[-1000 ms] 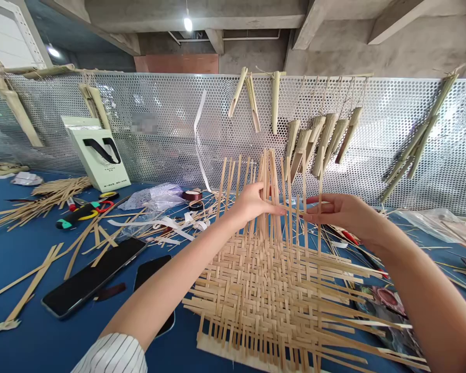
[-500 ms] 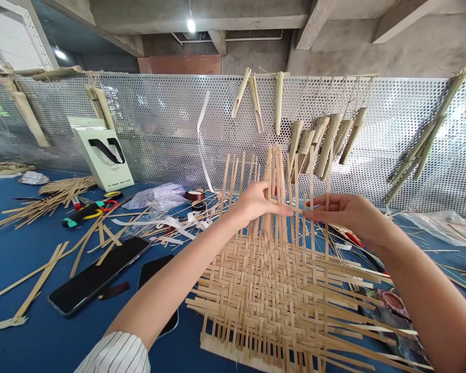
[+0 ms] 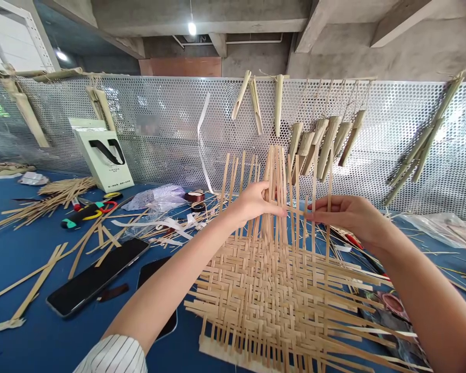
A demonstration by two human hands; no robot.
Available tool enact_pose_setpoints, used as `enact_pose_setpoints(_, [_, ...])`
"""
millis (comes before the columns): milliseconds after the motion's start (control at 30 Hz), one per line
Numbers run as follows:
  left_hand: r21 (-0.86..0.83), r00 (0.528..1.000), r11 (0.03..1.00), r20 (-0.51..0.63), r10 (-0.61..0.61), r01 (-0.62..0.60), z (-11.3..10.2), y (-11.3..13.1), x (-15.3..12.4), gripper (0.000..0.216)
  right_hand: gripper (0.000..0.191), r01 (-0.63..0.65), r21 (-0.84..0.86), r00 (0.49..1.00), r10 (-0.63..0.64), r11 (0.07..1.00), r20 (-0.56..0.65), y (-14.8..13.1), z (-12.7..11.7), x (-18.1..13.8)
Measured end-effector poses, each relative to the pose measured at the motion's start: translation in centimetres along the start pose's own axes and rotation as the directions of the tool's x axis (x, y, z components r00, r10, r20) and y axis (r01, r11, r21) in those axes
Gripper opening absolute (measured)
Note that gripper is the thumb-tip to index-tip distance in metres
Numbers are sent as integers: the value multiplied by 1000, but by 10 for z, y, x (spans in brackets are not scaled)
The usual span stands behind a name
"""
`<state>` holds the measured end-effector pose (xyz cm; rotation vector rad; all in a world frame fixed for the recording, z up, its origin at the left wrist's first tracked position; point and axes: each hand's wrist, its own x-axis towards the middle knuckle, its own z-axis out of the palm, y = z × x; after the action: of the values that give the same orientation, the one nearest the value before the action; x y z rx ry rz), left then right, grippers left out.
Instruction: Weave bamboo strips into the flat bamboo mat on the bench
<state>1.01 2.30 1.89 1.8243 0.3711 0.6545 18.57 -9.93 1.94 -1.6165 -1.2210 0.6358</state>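
The left hand [image 3: 256, 202] grips one bundle of upright tan bamboo strips [image 3: 276, 168]; the right hand [image 3: 345, 213] pinches one thin crosswise strip [image 3: 300, 211]. Below them, one woven bamboo mat [image 3: 267, 290] lies on one blue table [image 3: 31, 347].

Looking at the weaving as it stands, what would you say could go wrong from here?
If the left hand slackens, the bunched upright strips may spring apart. The thin crosswise strip by the right hand might split if bent sharply. Long loose ends at the woven mat's right edge could snag the right forearm.
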Motion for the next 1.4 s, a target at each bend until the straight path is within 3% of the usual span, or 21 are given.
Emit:
enact_pose_setpoints(267, [9, 999, 1000, -23, 25, -24, 0, 0, 0, 47, 28, -5, -18, 1000, 6, 1000, 14, 3, -2, 2])
enact_pose_setpoints(633, [22, 990, 999, 132, -41, 39, -9, 6, -2, 49, 31, 0, -50, 1000, 2, 999, 27, 7, -3, 5])
enact_pose_setpoints(933, [89, 996, 995, 79, -43, 36, -5, 8, -4, 42, 25, 27, -30, 1000, -27, 999, 9, 2, 1, 1])
enact_pose_setpoints(1100, [103, 993, 995, 111, -26, 14, -6, 9, -4, 34, 27, 24, -24, 999, -24, 999, 27, 7, -1, 5])
enact_pose_setpoints(1267, [199, 997, 980, 61, -37, 24, -9, 5, -3, 48, 27, 16, -18, 1000, -16, 1000, 27, 11, -2, 6])
enact_pose_setpoints(1400, [311, 999, 950, 33, -7, -4, -10, 5, -4, 48, 28, 47, -41, 999, -46, 998, 22, 11, -1, 6])
